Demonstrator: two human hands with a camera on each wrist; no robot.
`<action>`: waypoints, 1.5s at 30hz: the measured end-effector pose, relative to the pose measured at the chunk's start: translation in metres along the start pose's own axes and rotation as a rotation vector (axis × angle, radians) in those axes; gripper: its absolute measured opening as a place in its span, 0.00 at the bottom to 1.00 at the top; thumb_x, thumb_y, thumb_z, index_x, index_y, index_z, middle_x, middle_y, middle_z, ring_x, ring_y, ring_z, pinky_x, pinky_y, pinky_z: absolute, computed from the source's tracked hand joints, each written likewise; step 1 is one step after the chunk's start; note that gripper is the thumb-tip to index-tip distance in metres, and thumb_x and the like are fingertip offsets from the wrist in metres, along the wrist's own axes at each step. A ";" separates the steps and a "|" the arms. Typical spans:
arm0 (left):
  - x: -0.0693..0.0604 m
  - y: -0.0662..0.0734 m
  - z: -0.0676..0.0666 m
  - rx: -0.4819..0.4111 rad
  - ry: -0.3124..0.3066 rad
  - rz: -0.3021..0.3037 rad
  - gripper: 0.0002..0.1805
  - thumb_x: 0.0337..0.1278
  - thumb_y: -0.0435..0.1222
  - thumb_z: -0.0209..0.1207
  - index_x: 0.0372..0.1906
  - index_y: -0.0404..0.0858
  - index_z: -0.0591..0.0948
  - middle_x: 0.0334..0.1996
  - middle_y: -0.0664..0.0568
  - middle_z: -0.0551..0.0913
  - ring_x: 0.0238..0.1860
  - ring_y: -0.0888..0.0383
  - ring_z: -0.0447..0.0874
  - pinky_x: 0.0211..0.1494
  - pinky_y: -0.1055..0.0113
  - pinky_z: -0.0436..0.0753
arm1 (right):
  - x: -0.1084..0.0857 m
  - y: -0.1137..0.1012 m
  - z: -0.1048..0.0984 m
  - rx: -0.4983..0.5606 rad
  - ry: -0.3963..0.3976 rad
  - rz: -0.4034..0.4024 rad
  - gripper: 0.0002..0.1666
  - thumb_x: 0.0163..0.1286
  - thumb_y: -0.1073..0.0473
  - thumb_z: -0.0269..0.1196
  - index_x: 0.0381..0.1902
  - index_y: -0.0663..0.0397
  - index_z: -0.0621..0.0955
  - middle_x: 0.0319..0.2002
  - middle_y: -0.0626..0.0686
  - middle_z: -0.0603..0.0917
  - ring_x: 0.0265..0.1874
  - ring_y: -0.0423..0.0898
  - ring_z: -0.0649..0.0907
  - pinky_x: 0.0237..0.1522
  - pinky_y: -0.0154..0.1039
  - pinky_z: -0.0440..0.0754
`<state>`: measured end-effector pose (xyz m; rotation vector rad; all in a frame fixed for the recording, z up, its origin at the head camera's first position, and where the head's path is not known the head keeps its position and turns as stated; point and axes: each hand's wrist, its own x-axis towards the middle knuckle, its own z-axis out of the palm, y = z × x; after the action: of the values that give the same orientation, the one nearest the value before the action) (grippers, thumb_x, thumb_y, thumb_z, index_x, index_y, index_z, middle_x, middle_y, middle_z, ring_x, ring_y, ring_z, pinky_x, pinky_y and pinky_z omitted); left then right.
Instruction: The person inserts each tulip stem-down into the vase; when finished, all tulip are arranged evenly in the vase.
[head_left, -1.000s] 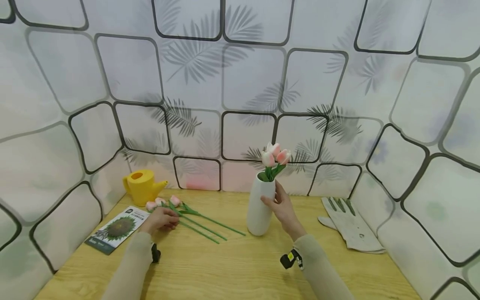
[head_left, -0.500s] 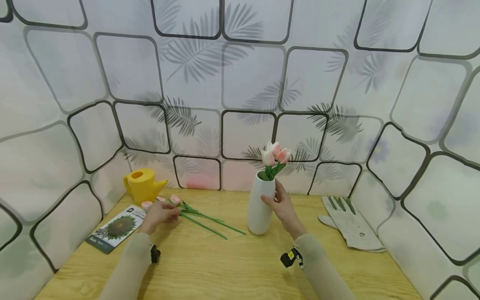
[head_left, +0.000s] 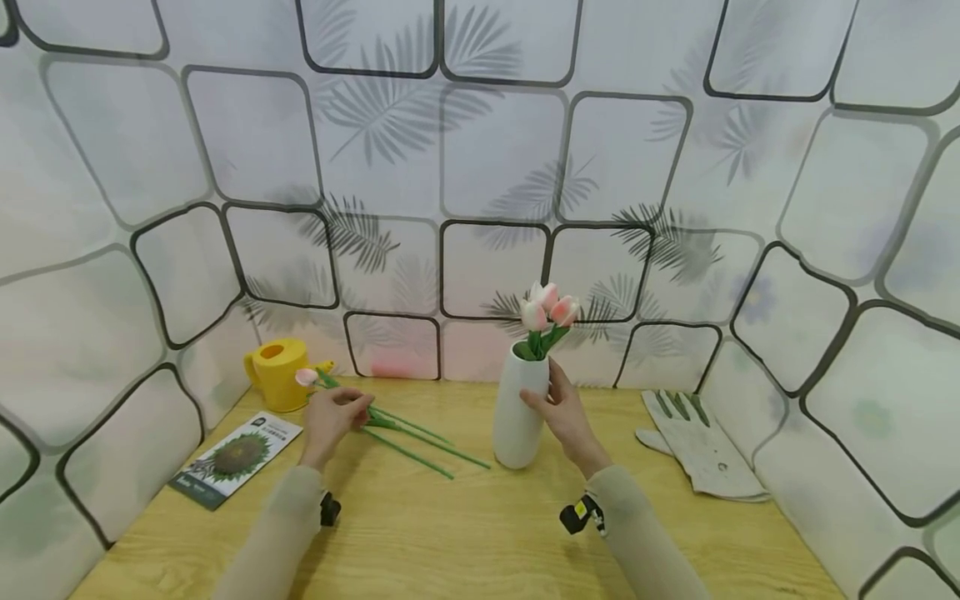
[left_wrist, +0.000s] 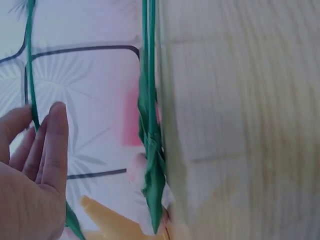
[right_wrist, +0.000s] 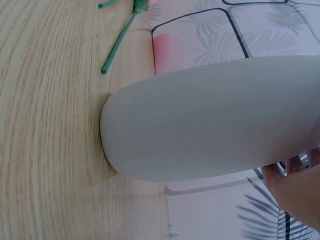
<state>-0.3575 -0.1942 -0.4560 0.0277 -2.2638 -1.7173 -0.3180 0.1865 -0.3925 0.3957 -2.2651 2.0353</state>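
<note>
My left hand (head_left: pixel 333 417) pinches the green stem of a pink tulip (head_left: pixel 306 377), whose bloom rises past the hand at the left. In the left wrist view the fingers of that hand (left_wrist: pixel 35 185) hold the thin stem (left_wrist: pixel 31 75), apart from two other tulips (left_wrist: pixel 154 175) on the table. My right hand (head_left: pixel 566 421) grips the upper right side of an upright white vase (head_left: pixel 519 417) with several pink-white tulips (head_left: pixel 534 315) in it. The right wrist view has the vase (right_wrist: pixel 200 120) covering part of the hand (right_wrist: pixel 300 195).
Behind the left hand stands a yellow watering can (head_left: pixel 279 379). A seed packet with a flower picture (head_left: pixel 238 457) lies in front of the can. White gloves (head_left: pixel 705 454) lie right of the vase. A patterned curtain (head_left: pixel 495 167) encloses the wooden table (head_left: pixel 442 542).
The left hand has taken hold of one tulip from the table and raised it, moving slightly right. The right hand has kept its grip on the vase.
</note>
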 end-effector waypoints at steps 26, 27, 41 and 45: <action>0.005 0.044 0.042 -0.458 0.159 0.112 0.17 0.59 0.26 0.63 0.50 0.30 0.72 0.42 0.43 0.86 0.36 0.53 0.89 0.40 0.64 0.88 | 0.013 0.029 -0.003 -0.018 0.033 -0.037 0.50 0.68 0.51 0.66 0.79 0.42 0.50 0.76 0.53 0.58 0.73 0.57 0.63 0.72 0.61 0.60; 0.005 0.047 0.044 -0.478 0.159 0.124 0.17 0.59 0.26 0.63 0.51 0.30 0.72 0.41 0.45 0.86 0.36 0.54 0.89 0.41 0.64 0.88 | 0.013 0.029 -0.003 -0.015 0.034 -0.036 0.50 0.68 0.51 0.66 0.79 0.42 0.50 0.76 0.53 0.58 0.73 0.57 0.63 0.73 0.61 0.60; 0.004 0.086 0.063 -0.641 0.120 0.170 0.17 0.60 0.28 0.63 0.54 0.28 0.78 0.37 0.47 0.88 0.39 0.56 0.90 0.47 0.62 0.87 | 0.013 0.031 -0.002 -0.018 0.030 -0.047 0.50 0.68 0.52 0.66 0.79 0.42 0.50 0.76 0.53 0.59 0.73 0.57 0.64 0.72 0.62 0.60; 0.007 0.098 0.067 -0.680 0.138 0.212 0.15 0.60 0.28 0.63 0.52 0.28 0.80 0.34 0.47 0.88 0.37 0.55 0.90 0.46 0.60 0.87 | 0.014 0.030 -0.003 -0.026 0.032 -0.033 0.50 0.69 0.52 0.65 0.79 0.42 0.50 0.76 0.53 0.58 0.73 0.57 0.63 0.72 0.62 0.60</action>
<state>-0.3650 -0.1046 -0.3781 -0.2225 -1.4333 -2.1807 -0.3395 0.1905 -0.4181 0.3926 -2.2485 1.9800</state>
